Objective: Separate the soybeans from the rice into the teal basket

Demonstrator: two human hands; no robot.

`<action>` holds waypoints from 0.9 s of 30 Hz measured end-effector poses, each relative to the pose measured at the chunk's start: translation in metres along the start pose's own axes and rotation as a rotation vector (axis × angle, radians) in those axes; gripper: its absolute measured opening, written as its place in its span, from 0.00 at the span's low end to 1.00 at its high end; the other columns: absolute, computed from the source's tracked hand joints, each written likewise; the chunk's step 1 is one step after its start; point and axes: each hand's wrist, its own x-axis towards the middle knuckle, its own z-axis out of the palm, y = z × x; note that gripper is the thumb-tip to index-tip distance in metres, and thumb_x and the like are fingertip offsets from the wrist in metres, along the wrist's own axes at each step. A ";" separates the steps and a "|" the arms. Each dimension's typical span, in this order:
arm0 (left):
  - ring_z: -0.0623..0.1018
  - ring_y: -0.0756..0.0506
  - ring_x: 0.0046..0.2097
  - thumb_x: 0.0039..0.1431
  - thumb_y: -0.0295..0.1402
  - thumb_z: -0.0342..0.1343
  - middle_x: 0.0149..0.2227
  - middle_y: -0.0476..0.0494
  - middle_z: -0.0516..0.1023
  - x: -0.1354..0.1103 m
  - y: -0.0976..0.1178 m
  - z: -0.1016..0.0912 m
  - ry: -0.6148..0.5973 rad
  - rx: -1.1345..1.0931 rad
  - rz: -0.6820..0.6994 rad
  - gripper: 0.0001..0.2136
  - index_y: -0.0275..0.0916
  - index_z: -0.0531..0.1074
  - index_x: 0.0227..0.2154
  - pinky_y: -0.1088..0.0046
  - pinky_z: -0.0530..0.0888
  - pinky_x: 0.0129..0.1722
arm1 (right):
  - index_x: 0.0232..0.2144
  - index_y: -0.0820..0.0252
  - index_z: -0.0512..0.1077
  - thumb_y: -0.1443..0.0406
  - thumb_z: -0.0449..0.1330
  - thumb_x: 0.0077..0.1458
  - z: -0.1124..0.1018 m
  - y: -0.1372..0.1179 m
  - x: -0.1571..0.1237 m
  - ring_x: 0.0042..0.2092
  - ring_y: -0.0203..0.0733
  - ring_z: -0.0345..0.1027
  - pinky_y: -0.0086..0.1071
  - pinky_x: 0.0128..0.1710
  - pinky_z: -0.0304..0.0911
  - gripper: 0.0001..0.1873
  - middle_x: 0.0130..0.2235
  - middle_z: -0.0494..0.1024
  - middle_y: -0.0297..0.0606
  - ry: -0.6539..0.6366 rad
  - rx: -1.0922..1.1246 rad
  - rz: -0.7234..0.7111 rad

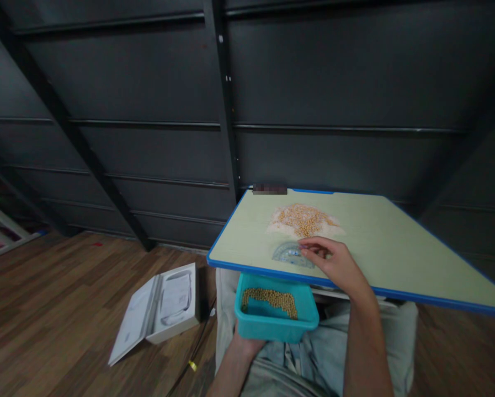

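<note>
My left hand (247, 343) grips the near left side of a teal plastic bin (272, 329), mostly hidden beneath it. Soybeans (274, 298) cover part of the bin's floor. My right hand (330, 256) is over the low table, thumb and forefinger pinched together; whatever they hold is too small or hidden to tell. Under those fingertips lies a pale half-round shape with bluish markings (291, 253), flat on the tabletop; whether it is a print or a loose piece, I cannot tell. Beyond the hand spreads a pile of soybeans mixed with white grains (303, 218).
The pale green tabletop (416, 253) has a blue rim, and the bin sits below its near edge. An opened white box (175, 300) and a dark cable (197, 342) lie on the wooden floor at left. A dark panelled wall (168, 154) stands behind.
</note>
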 end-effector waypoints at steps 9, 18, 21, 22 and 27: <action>0.78 0.39 0.66 0.72 0.44 0.41 0.47 0.42 0.90 -0.019 0.005 -0.016 0.020 0.011 -0.009 0.24 0.45 0.83 0.51 0.49 0.59 0.75 | 0.43 0.59 0.84 0.58 0.63 0.60 -0.002 0.018 0.008 0.40 0.53 0.82 0.44 0.41 0.74 0.15 0.44 0.88 0.48 0.296 -0.117 0.005; 0.78 0.38 0.66 0.71 0.44 0.42 0.48 0.41 0.90 -0.019 0.006 -0.012 0.048 0.018 0.002 0.24 0.45 0.83 0.51 0.48 0.60 0.74 | 0.43 0.60 0.84 0.56 0.61 0.61 -0.005 0.025 0.007 0.39 0.56 0.82 0.45 0.41 0.74 0.17 0.43 0.88 0.50 0.431 -0.179 0.034; 0.78 0.38 0.66 0.71 0.44 0.43 0.49 0.42 0.90 -0.018 0.005 -0.016 0.019 0.014 -0.003 0.24 0.45 0.83 0.51 0.49 0.61 0.74 | 0.42 0.60 0.84 0.54 0.63 0.60 -0.005 0.026 0.008 0.40 0.55 0.82 0.45 0.41 0.75 0.18 0.43 0.88 0.50 0.449 -0.132 0.028; 0.78 0.38 0.66 0.70 0.45 0.44 0.49 0.43 0.90 -0.018 0.005 -0.018 0.012 0.019 -0.006 0.23 0.46 0.84 0.50 0.50 0.62 0.74 | 0.42 0.60 0.84 0.53 0.64 0.60 -0.005 0.026 0.008 0.40 0.55 0.82 0.45 0.41 0.75 0.18 0.43 0.88 0.50 0.456 -0.106 0.025; 0.79 0.38 0.64 0.69 0.50 0.45 0.47 0.50 0.90 -0.016 0.005 -0.026 0.065 0.073 -0.036 0.22 0.54 0.84 0.50 0.49 0.65 0.72 | 0.43 0.61 0.83 0.50 0.65 0.59 -0.008 0.027 0.009 0.39 0.54 0.81 0.45 0.41 0.76 0.22 0.45 0.87 0.53 0.560 -0.051 0.049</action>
